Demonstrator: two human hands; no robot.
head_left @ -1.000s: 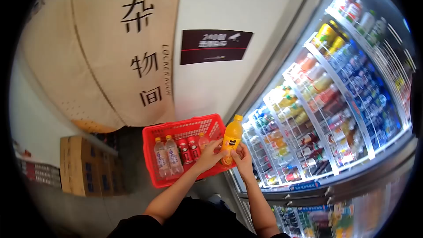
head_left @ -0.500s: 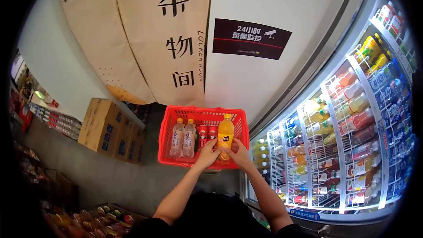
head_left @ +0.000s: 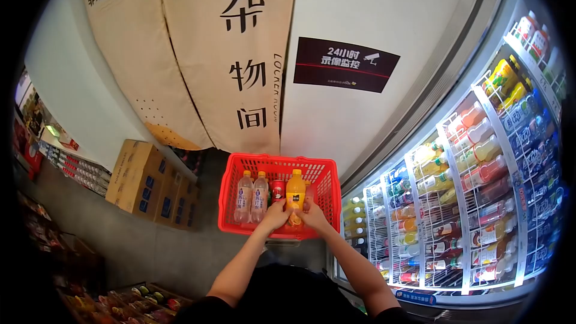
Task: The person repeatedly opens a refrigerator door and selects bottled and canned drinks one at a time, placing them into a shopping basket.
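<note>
An upright orange juice bottle (head_left: 295,191) with a yellow cap is held between my two hands over the red basket (head_left: 225,195). The fingers of my left hand (head_left: 276,216) close on its lower left side. On its lower right side, my right hand (head_left: 312,215) grips it. Two clear bottles with yellow caps, one at the left (head_left: 243,199) and one beside it (head_left: 260,198), stand in the basket. A red can (head_left: 278,190) shows between them and the juice; what lies behind the juice bottle is partly hidden.
A lit drinks fridge (head_left: 462,204) with racks of bottles fills the right side. Cardboard boxes (head_left: 135,177) stand at the left near a beige curtain (head_left: 228,54). Packed goods (head_left: 129,303) lie at the bottom left, and a dark sign (head_left: 345,65) is on the white wall.
Against the earlier frames, the juice bottle and both hands have moved lower and slightly left, nearer the cans. The view has swung right to left across the scene, bringing the basket nearer the middle.
</note>
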